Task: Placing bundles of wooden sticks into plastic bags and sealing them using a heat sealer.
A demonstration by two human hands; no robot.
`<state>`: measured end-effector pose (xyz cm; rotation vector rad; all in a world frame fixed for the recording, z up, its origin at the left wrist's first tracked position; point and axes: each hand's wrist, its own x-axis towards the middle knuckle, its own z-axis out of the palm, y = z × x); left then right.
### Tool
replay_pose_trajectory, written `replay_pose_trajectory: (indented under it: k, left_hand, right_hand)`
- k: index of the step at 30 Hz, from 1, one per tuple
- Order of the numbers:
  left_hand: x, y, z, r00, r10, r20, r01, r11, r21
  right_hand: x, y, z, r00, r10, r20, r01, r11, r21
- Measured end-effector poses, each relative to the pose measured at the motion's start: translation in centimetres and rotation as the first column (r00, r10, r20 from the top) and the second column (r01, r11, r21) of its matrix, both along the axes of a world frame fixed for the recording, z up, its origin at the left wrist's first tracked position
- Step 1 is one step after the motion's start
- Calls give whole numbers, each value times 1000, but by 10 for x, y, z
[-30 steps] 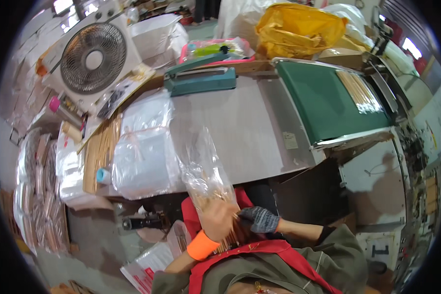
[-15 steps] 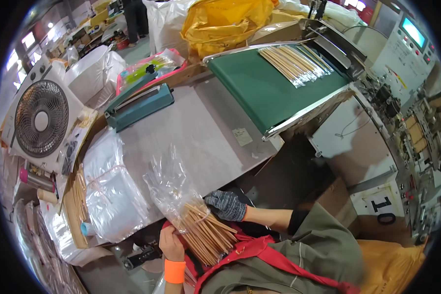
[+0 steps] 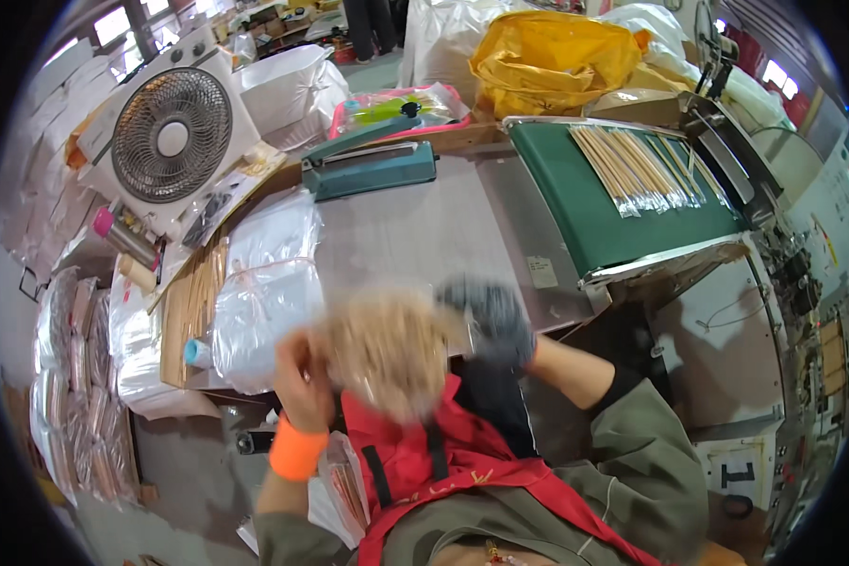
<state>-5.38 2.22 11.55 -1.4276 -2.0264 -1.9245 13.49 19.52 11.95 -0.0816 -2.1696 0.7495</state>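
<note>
A clear bag of chopsticks (image 3: 387, 354), pale wooden ends toward me, is held up in front of my red apron and smeared by motion. My left hand (image 3: 304, 377), bare with an orange wristband, closes its curled fingers at the bag's left side. At its right side is my right hand (image 3: 489, 319) in a dark grey glove, blurred, with its fingers bent around the edge. Left of the bag lies a tied stack of clear plastic bags (image 3: 269, 292). More wrapped chopsticks (image 3: 637, 170) rest in a row on the green conveyor belt (image 3: 575, 226).
A grey worktop (image 3: 415, 236) stretches ahead, with a teal bag sealer (image 3: 370, 170) at its far edge. A fan (image 3: 172, 137) stands far left above a thermos (image 3: 124, 236). Filled clear packs (image 3: 80, 387) are piled at left. Beyond the belt sits a yellow sack (image 3: 557, 61).
The bag of chopsticks has risen from my lap and turned so that stick ends face up. Both hands moved up with it. The view has shifted left.
</note>
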Motion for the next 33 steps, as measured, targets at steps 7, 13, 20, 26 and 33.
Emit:
replay_pose_trajectory:
  k: [7, 13, 20, 26, 33]
  left_hand:
    - [-62, 45, 27, 615, -319, -721, 88, 936, -340]
    - [-80, 37, 137, 542, -26, -840, -13, 999, -39]
    - [-71, 44, 128, 788, -322, -525, 221, 943, -248]
    - [-44, 77, 84, 915, -396, 80, 390, 917, 82]
    - [-24, 128, -14, 980, -192, -44, 196, 973, 121]
  right_hand:
    - [-39, 57, -2, 942, -297, 155, 189, 853, 487]
    - [-16, 68, 118, 907, -414, 84, 160, 521, 838]
    - [-18, 82, 144, 587, -809, 15, 8, 25, 1000]
    - [-74, 50, 100, 849, -298, 436, -111, 706, 699]
    - [-108, 94, 65, 953, -262, -154, 208, 192, 959]
